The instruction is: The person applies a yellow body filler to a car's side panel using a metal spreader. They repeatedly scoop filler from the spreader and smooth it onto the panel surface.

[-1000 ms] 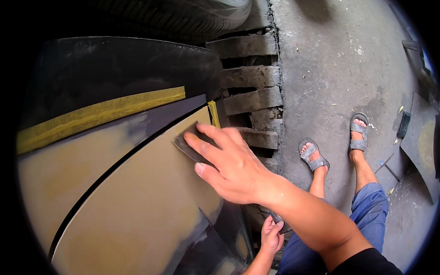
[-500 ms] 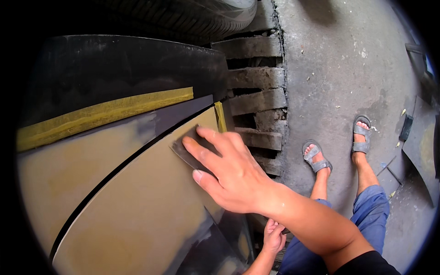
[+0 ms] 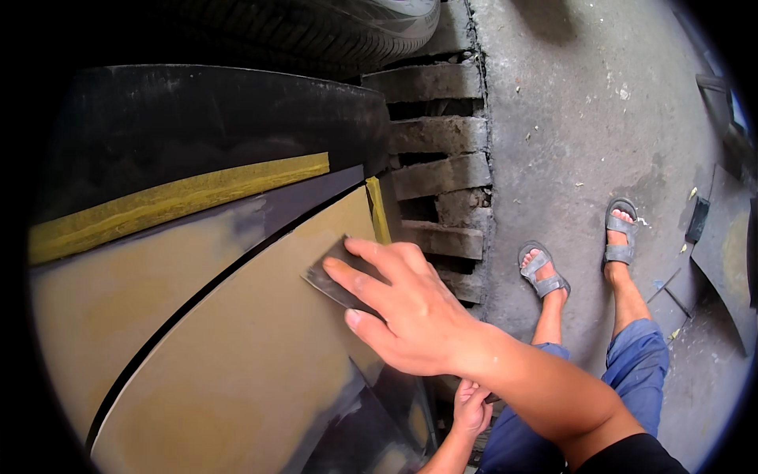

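My right hand (image 3: 399,308) presses a dark rectangular abrasive sheet (image 3: 335,276) flat under its fingertips on a beige-filled car panel (image 3: 221,347). A dark curved gap separates it from a second patchy panel (image 3: 118,308). Yellow masking tape (image 3: 189,193) runs along the upper edge, with a short strip at the right edge. My left hand (image 3: 470,407), low behind my right forearm, grips a dark object (image 3: 489,399), mostly hidden and too small to name.
A tyre (image 3: 316,35) is above the dark bodywork (image 3: 213,110). Slotted concrete slabs (image 3: 438,134) cover a drain beside the concrete floor (image 3: 576,134). My legs and grey sandals (image 3: 620,237) show at right, near loose dark panels (image 3: 726,268) and a small black block (image 3: 696,220).
My right hand and the sheet have moved down the panel, toward me. The dark object in my left hand is now more hidden by my right forearm.
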Demonstrator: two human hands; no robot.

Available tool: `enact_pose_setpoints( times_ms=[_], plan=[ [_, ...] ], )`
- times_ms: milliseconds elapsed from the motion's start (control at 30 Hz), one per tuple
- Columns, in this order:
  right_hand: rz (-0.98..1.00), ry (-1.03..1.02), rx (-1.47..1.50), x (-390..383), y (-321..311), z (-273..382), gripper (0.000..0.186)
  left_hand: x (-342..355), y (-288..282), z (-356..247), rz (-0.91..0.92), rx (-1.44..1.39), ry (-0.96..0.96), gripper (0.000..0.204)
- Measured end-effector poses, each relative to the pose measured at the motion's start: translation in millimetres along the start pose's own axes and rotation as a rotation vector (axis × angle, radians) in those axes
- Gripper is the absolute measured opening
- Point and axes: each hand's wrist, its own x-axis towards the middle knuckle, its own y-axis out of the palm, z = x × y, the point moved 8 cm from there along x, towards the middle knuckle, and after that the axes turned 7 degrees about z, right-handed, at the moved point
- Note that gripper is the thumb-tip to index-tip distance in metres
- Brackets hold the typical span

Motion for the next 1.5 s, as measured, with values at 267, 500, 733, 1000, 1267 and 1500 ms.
enact_pose_setpoints(
  times_ms=[267,500,733,1000,1267,1500],
  plan=[
    [-0.098,0.043,0.028,21,-7,-9,0.045,1,3,0,0.007,-0.012,0.010,0.035],
    [-0.035,-0.012,0.068,3,6,-10,0.046,4,-4,-2,0.039,-0.014,0.018,0.036],
    [0.197,0.026,0.046,-43,15,-32,0.048,15,19,-26,0.030,0.088,0.089,0.040],
    [0.259,-0.050,0.377,-107,-89,-31,0.043,26,148,-103,0.197,-0.095,0.289,0.044],
    [0.355,-0.014,0.073,-150,-78,-58,0.039,16,146,-130,0.220,0.024,0.383,0.042],
    [0.224,0.669,0.948,-106,-23,-114,0.066,-31,144,-157,0.255,0.100,0.563,0.048]
  ],
)
